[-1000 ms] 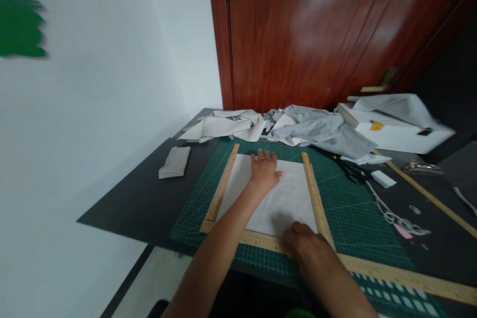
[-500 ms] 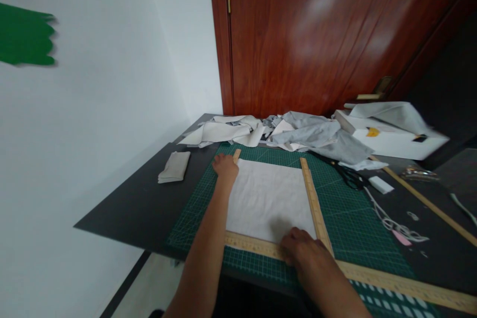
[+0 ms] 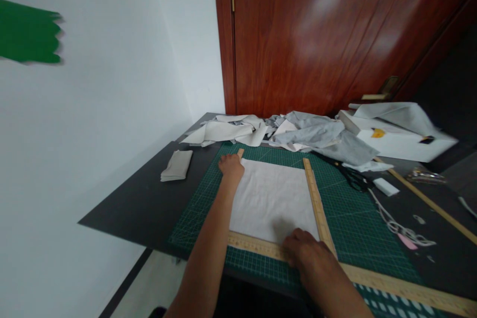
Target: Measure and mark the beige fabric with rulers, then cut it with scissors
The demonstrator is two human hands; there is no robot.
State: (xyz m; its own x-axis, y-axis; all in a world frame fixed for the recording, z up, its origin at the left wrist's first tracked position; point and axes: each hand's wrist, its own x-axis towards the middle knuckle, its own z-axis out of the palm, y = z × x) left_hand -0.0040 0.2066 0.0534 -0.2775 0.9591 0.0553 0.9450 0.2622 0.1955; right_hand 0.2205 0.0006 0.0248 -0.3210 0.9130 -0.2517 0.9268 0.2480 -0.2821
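Observation:
A white cloth [image 3: 274, 198] lies flat on a green cutting mat [image 3: 354, 228]. Wooden rulers border it: one along the right side [image 3: 316, 198], a long one along the near edge [image 3: 255, 245], and one on the left whose far tip [image 3: 241, 152] shows. My left hand [image 3: 231, 165] presses on that left ruler near its far end, fingers bent and closed; my forearm hides most of the ruler. At the near right corner of the cloth, my right hand [image 3: 303, 249] rests on the long ruler with its fingers together and curled down.
A folded cloth [image 3: 177, 165] lies on the black table at left. Fabric scraps [image 3: 316, 131] are heaped along the back, beside a white box [image 3: 406, 136]. Black scissors [image 3: 354, 177], a white block [image 3: 386, 187] and a white cord [image 3: 395, 226] lie to the right.
The whole view has shifted slightly, so things sit a little farther right. Both hands stay in place on the rulers, and the cloth has not visibly moved.

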